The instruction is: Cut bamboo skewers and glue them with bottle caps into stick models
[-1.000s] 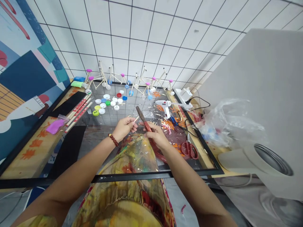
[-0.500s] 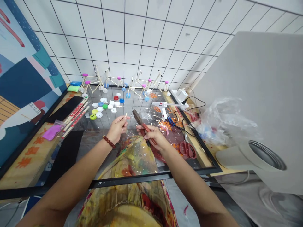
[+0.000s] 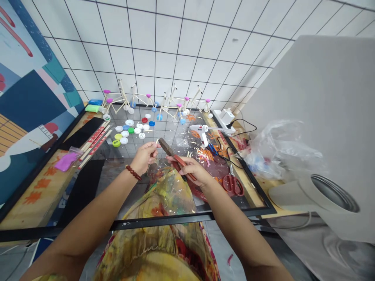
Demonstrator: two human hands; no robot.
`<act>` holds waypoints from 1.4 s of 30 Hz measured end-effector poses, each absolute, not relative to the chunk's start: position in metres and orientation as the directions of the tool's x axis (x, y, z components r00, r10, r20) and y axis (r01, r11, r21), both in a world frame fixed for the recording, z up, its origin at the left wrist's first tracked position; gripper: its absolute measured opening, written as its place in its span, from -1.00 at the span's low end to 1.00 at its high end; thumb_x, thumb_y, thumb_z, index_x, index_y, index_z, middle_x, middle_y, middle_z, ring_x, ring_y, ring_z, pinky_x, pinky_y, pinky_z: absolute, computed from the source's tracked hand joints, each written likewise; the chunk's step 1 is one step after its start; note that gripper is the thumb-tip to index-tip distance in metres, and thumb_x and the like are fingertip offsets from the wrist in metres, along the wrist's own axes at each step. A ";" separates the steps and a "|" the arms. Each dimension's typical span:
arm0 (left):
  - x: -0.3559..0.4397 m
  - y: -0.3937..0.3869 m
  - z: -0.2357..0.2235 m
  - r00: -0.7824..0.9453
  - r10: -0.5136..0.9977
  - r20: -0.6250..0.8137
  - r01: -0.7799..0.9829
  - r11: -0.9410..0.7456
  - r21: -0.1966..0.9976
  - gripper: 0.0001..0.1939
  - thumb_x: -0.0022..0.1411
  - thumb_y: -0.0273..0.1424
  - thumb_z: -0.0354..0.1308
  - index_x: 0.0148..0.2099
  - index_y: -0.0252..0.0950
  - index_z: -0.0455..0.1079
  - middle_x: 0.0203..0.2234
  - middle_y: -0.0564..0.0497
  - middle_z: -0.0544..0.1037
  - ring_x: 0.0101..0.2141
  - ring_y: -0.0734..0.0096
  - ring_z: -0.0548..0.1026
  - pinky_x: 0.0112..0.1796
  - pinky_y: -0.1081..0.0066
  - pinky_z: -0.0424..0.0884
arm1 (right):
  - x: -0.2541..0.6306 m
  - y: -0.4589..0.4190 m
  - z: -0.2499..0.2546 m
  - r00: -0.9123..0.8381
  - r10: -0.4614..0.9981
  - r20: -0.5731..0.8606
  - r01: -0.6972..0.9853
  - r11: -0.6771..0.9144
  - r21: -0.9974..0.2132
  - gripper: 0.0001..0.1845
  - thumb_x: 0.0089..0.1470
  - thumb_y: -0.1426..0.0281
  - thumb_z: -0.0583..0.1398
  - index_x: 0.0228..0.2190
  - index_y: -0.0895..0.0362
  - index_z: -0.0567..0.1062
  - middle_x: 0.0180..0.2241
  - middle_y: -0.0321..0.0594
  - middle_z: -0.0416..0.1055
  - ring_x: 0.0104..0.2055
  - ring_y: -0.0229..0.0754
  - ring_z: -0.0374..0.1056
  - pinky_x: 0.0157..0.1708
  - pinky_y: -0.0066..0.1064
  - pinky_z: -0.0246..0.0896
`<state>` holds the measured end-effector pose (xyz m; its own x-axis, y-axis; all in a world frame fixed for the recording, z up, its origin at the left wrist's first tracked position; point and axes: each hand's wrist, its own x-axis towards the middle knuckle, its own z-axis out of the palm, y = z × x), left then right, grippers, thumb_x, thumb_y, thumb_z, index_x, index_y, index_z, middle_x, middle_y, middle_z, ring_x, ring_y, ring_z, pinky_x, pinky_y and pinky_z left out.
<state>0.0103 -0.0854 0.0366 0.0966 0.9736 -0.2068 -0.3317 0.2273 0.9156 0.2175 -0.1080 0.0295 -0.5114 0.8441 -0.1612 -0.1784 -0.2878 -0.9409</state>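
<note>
Head view: forearms (image 3: 109, 201) angle inward, hands (image 3: 144, 157) just apart.

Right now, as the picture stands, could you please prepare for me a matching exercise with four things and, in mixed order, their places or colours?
1. Pliers
2. Glue gun
3. Scissors
4. Bead bracelet

A. White
B. Around the wrist of the left hand
C. In the right hand
D. Red handles, lying on the table

Pairs: 1-C, 2-A, 3-D, 4-B
</note>
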 end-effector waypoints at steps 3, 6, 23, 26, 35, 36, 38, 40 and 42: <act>0.007 -0.085 0.040 0.112 0.967 -0.229 -0.329 0.253 0.910 -0.84 0.16 -0.35 0.21 -0.36 -0.35 0.36 -0.72 0.15 0.27 -0.78 0.72 0.04 -0.72 0.62 -0.11 | 0.219 -0.108 0.029 -0.529 0.836 -0.148 -0.146 -0.262 -0.954 -0.43 -0.36 0.49 0.22 -0.19 0.02 0.64 -0.08 -0.28 0.56 0.12 0.06 0.33 0.20 -0.14 0.01; 0.002 -0.084 0.045 0.153 0.958 -0.241 -0.300 0.278 0.913 -0.84 0.14 -0.36 0.20 -0.38 -0.37 0.38 -0.71 0.09 0.35 -0.78 0.67 0.15 -0.73 0.61 -0.03 | 0.220 -0.107 0.028 -0.530 0.835 -0.147 -0.125 -0.248 -0.961 -0.42 -0.35 0.50 0.22 -0.17 0.00 0.63 -0.07 -0.29 0.56 0.11 0.06 0.33 0.20 -0.13 0.01; -0.004 -0.082 0.052 0.203 0.922 -0.329 -0.161 0.363 0.918 -0.87 0.11 -0.43 0.18 -0.43 -0.41 0.45 -0.72 -0.02 0.41 -0.78 0.62 0.22 -0.72 0.58 -0.01 | 0.221 -0.111 0.031 -0.516 0.849 -0.117 0.065 -0.097 -0.993 -0.43 -0.36 0.53 0.21 -0.19 0.06 0.64 -0.20 -0.30 0.57 -0.10 0.01 0.44 -0.14 -0.28 0.27; -0.003 -0.082 0.052 0.215 0.918 -0.334 -0.149 0.368 0.918 -0.85 0.14 -0.45 0.15 -0.45 -0.41 0.41 -0.76 0.08 0.29 -0.80 0.73 0.04 -0.73 0.61 -0.15 | 0.222 -0.111 0.029 -0.532 0.843 -0.077 0.049 -0.060 -0.997 -0.44 -0.34 0.54 0.21 -0.19 0.05 0.64 -0.10 -0.27 0.55 0.00 0.03 0.42 0.01 -0.21 0.24; -0.004 -0.084 0.059 0.244 0.893 -0.377 -0.120 0.414 0.902 -0.73 0.29 -0.28 0.07 -0.43 -0.27 0.15 -0.74 0.17 0.19 -0.79 0.72 -0.07 -0.74 0.64 -0.20 | 0.226 -0.108 0.022 -0.590 0.806 0.050 0.116 0.146 -0.983 -0.39 -0.27 0.60 0.17 -0.11 0.07 0.61 -0.01 -0.24 0.51 0.09 0.00 0.38 0.15 -0.19 0.17; -0.005 -0.083 0.057 0.244 0.897 -0.369 -0.101 0.402 0.910 -0.72 0.29 -0.25 0.07 -0.42 -0.27 0.15 -0.75 0.18 0.19 -0.79 0.72 -0.07 -0.73 0.64 -0.21 | 0.226 -0.108 0.021 -0.597 0.800 0.059 0.119 0.161 -0.980 -0.39 -0.27 0.61 0.17 -0.10 0.06 0.61 0.00 -0.24 0.50 0.10 0.00 0.38 0.15 -0.20 0.16; -0.006 -0.082 0.053 0.236 0.907 -0.349 -0.059 0.371 0.927 -0.71 0.29 -0.22 0.09 -0.39 -0.27 0.19 -0.75 0.18 0.19 -0.79 0.71 -0.06 -0.73 0.63 -0.21 | 0.227 -0.108 0.020 -0.607 0.791 0.073 0.117 0.180 -0.977 -0.37 -0.26 0.62 0.16 -0.10 0.05 0.60 0.00 -0.25 0.50 0.10 -0.01 0.37 0.15 -0.22 0.16; -0.006 -0.082 0.048 0.232 0.914 -0.334 -0.034 0.351 0.936 -0.70 0.29 -0.17 0.09 -0.37 -0.28 0.24 -0.75 0.18 0.20 -0.79 0.71 -0.06 -0.73 0.63 -0.21 | 0.227 -0.108 0.019 -0.614 0.786 0.078 0.121 0.191 -0.974 -0.37 -0.26 0.63 0.15 -0.09 0.05 0.60 0.01 -0.25 0.49 0.09 -0.02 0.38 0.13 -0.23 0.17; -0.005 -0.082 0.044 0.236 0.915 -0.327 -0.030 0.343 0.939 -0.68 0.28 -0.13 0.09 -0.35 -0.29 0.28 -0.75 0.18 0.19 -0.78 0.71 -0.06 -0.72 0.62 -0.21 | 0.226 -0.109 0.020 -0.615 0.785 0.079 0.127 0.197 -0.972 -0.39 -0.25 0.62 0.15 -0.10 0.07 0.60 0.00 -0.24 0.48 0.08 -0.02 0.38 0.12 -0.24 0.18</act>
